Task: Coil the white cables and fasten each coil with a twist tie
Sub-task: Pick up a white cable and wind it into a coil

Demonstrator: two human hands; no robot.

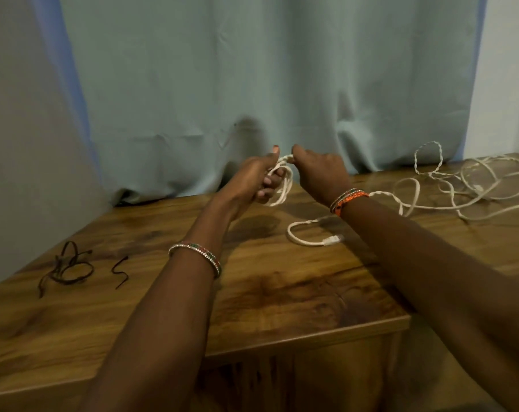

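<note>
The left hand (254, 181) held a small coil (282, 185) above the surface (282, 292). The right hand (320, 173) pinched its cable (475, 188), which looked soft, light and floppy, trailing right.

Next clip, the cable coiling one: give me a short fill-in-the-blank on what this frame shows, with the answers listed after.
1. The left hand holds a small coil of ____ cable.
2. The right hand pinches the cable just to the ____ of the coil.
3. The dark twist ties lie on the wooden table to the person's ____.
4. The loose, uncoiled cable lies on the table, on its ____ side.

Answers: white; right; left; right
</note>
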